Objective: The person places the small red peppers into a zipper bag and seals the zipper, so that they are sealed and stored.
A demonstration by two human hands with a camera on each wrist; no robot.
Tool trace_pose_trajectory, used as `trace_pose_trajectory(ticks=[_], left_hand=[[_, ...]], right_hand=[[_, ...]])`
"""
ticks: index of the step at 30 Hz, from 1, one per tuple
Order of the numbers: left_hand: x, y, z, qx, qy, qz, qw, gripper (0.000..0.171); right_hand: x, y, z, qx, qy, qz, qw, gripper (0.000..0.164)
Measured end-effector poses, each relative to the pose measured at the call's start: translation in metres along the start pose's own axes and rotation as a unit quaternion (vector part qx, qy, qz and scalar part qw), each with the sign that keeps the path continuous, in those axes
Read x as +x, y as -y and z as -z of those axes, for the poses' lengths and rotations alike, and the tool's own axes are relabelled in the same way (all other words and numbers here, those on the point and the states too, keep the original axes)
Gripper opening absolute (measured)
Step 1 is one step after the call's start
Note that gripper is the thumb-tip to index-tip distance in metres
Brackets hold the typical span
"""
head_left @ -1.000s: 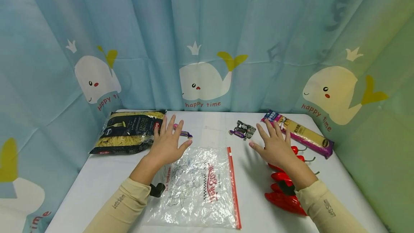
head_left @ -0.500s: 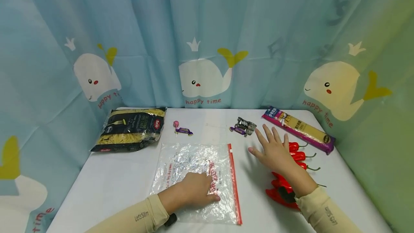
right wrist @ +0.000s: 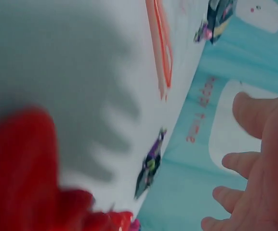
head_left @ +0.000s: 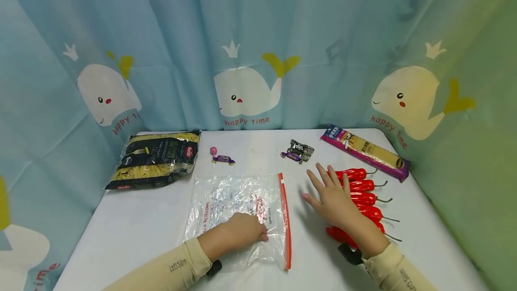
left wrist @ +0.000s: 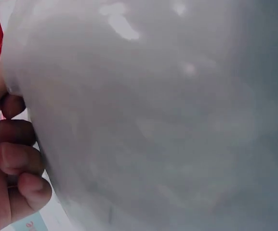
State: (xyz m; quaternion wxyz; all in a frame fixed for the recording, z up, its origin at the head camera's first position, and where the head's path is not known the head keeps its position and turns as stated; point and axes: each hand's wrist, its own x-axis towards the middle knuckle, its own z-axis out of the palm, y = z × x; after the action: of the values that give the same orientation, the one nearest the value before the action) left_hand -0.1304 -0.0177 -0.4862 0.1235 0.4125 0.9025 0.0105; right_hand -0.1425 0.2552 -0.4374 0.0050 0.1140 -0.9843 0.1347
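On the white table a clear zip bag (head_left: 226,192) with a red edge strip lies in front of me. My left hand (head_left: 238,232) pinches its film near the red strip with fingers curled. In the left wrist view, the left hand (left wrist: 18,159) appears beside raised, blurred bag film (left wrist: 143,120). Fingers spread, my right hand (head_left: 333,203) hovers over several red chili peppers (head_left: 363,186) with green stems and holds nothing. The right wrist view shows the right hand (right wrist: 264,173) apart from the peppers (right wrist: 20,168); its shadow falls on the table.
A pasta packet (head_left: 157,160) lies at the back left, a long purple-and-yellow packet (head_left: 367,152) at the back right. Between them are a pink lollipop (head_left: 213,151), a purple-wrapped candy (head_left: 223,159) and black-wrapped sweets (head_left: 300,151). A blue curtain (head_left: 173,57) hangs behind.
My left hand has come from near the pasta packet down to the bag, curled its fingers and taken hold of the film. The right hand stays spread above the peppers.
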Motion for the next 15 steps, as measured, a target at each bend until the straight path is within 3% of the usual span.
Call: trace_pose_trajectory(ticks=[6, 15], left_hand=[[0.000, 0.007, 0.000, -0.048, -0.023, -0.010, 0.9985, 0.026], [-0.006, 0.010, -0.003, -0.097, -0.027, -0.013, 0.9948, 0.025]], right_hand=[[-0.015, 0.014, -0.014, -0.019, 0.008, 0.036, 0.999, 0.059], [-0.037, 0.027, -0.040, -0.018, 0.010, 0.114, 0.993, 0.048]])
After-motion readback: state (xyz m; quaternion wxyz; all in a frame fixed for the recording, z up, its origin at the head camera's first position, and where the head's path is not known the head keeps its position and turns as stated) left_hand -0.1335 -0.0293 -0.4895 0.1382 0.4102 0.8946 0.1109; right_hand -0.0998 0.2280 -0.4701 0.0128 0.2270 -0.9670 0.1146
